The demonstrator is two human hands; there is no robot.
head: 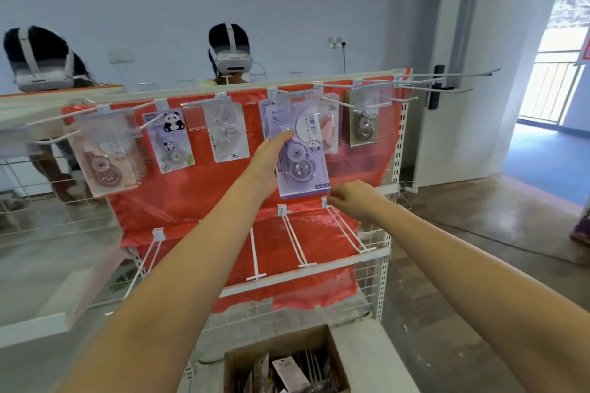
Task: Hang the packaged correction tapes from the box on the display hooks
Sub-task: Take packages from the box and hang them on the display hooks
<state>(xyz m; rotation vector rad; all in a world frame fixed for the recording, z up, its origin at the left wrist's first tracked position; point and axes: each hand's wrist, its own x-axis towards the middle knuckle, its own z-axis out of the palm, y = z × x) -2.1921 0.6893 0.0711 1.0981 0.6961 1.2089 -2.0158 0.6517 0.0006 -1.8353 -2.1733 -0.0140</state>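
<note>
My left hand [269, 158] holds a purple packaged correction tape [301, 156] by its left edge, its top up at the upper row hook [281, 96] where similar purple packs hang behind it. My right hand [354, 199] hovers just below the pack's lower right corner with fingers loosely curled, holding nothing, near the base of a lower hook [346, 226]. The cardboard box [335, 357] with several more packs stands on the floor below me. Other packs hang on the upper row: pink ones [105, 163], a panda one [170, 140], a clear one [230, 134].
The rack has a red plastic-covered back panel [207, 191] and several bare lower hooks [297, 239]. Long bare hooks [447, 76] stick out at the upper right. Two people in headsets stand behind the rack. A doorway opens at the right.
</note>
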